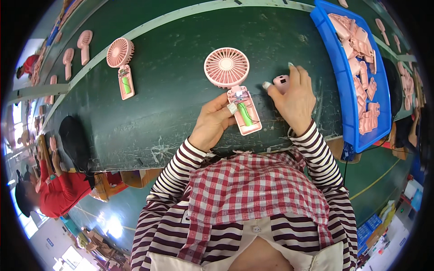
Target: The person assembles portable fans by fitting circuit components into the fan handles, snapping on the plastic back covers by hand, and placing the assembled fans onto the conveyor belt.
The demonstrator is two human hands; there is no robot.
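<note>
My left hand (212, 119) is closed around the handle of a pink handheld fan (226, 67), its round grille facing up. The fan's opened handle shows a green cylindrical battery (244, 114), thin wires and a small circuit board near the neck. A white covering wraps the left thumb tip. Just right of the fan, my right hand (296, 97) is over the table, thumb and fingers spread around a small pink plastic part (281, 83) with a dark opening. White coverings show on its thumb and a fingertip. Whether the hand touches the part is unclear.
Another opened pink fan (120, 53) lies at left on the dark green table (167, 81). A blue bin (350, 108) of pink plastic pieces stands at right. More pink fans (85, 46) lie beyond the pale rail. A person in red (63, 194) sits far left.
</note>
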